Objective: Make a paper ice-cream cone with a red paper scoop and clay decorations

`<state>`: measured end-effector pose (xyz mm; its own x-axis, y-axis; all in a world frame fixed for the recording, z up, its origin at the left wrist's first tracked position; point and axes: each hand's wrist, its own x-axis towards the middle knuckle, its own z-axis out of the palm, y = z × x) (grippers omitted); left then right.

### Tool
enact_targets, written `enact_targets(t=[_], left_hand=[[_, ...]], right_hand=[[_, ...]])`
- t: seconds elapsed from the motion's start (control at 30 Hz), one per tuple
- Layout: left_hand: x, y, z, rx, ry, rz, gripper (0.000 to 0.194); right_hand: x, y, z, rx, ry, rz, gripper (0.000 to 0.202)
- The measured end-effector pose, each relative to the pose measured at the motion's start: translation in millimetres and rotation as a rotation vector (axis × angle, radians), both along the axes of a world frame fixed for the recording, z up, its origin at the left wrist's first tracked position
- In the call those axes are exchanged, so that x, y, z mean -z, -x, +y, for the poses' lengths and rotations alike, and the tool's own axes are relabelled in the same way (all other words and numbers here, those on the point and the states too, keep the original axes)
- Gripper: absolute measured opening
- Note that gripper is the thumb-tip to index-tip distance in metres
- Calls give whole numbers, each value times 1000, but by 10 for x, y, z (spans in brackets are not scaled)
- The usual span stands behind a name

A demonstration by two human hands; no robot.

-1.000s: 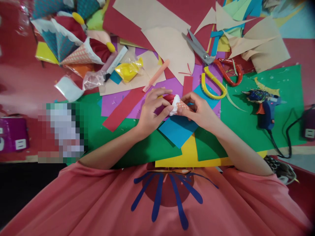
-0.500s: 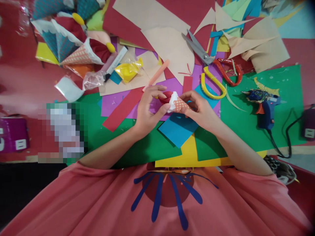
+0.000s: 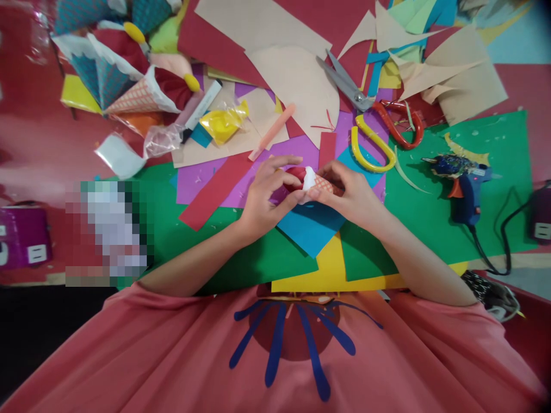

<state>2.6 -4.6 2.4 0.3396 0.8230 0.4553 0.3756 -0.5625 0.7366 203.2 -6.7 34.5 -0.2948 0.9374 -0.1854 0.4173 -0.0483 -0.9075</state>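
Between my hands is a small craft ice cream cone (image 3: 322, 184), lying on its side. Its cone part is orange and white checked, with a white frill (image 3: 309, 178) and a dark red top (image 3: 295, 175) pointing left. My left hand (image 3: 269, 192) curls round the red top and frill, thumb and fingers pressed to it. My right hand (image 3: 348, 188) grips the checked cone near its tip, the fingers partly hidden behind it. Beneath the hands lie a blue sheet (image 3: 312, 232) and a purple sheet (image 3: 202, 183).
Scissors (image 3: 359, 103) lie open beyond my right hand. A blue glue gun (image 3: 469, 192) with a cord rests at right on a green sheet (image 3: 508, 155). Larger craft cones (image 3: 133, 97), a marker (image 3: 202, 112), a glue stick (image 3: 273, 132) and beige scraps (image 3: 297, 80) spread across the far side.
Both hands have shifted slightly with the cone, which has turned a little. My right thumb now presses nearer the frill, and my left fingers sit closer round the red top.
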Motion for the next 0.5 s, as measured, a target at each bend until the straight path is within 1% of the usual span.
enact_targets(t=[0.1, 0.17, 0.33, 0.5], left_hand=[[-9, -9, -12, 21, -16, -19, 19], [-10, -9, -17, 22, -8, -11, 19], [5, -3, -19, 19, 10, -19, 17], [15, 2, -19, 3, 33, 27, 26]], right_hand=[[-25, 6, 4, -29, -1, -113, 55], [-34, 10, 5, -36, 3, -138, 57], [-35, 13, -3, -36, 24, -104, 55], [-28, 9, -3, -39, 11, -93, 51]])
